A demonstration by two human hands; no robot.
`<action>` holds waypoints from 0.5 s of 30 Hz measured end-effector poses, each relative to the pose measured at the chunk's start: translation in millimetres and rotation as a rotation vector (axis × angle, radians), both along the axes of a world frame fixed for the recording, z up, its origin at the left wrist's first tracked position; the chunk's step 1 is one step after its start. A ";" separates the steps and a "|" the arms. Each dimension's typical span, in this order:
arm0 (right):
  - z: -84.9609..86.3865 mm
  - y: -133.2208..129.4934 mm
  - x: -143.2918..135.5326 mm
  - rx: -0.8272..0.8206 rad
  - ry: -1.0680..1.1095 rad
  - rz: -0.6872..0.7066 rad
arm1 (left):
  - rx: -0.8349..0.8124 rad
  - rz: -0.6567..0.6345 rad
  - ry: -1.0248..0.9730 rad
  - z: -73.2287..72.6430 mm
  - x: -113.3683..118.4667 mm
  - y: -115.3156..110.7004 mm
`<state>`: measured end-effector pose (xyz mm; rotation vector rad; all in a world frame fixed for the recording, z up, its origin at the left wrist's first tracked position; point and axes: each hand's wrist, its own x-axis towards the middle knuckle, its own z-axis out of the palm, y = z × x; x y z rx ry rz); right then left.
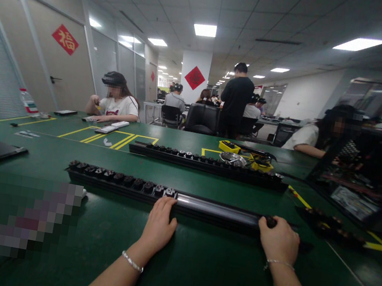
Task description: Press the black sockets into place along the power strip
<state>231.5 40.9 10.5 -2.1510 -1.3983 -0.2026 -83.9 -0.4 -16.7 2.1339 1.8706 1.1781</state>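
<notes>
A long black rail point(218, 210) lies across the green table in front of me. Small black and silver socket-like parts point(127, 180) line its left half, while its right half shows a bare, shiny top. My left hand point(161, 224) is closed on the rail's near edge around the middle, fingertips beside the last part in the row, thumb low on the front side. At the rail's right end, my right hand point(279, 240) is closed around a small dark part point(271, 221); most of that part is hidden by the fingers.
A second black rail point(209, 165) with a row of parts lies farther back. Behind it are yellow trays point(229, 147) and a metal dish point(233, 158). Dark parts point(335, 227) lie at right, near an open black case point(365, 179). A blurred object point(37, 219) lies left. Co-workers point(115, 100) sit opposite.
</notes>
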 end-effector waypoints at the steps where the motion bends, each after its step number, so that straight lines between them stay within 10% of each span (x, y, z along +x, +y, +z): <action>1: 0.7 -0.5 -0.3 -0.002 0.010 0.002 | 0.002 -0.002 0.000 -0.1 0.0 -0.2; 15: 4.4 -1.9 -0.5 -0.028 0.079 -0.013 | -0.036 -0.012 -0.022 0.1 -1.4 -1.3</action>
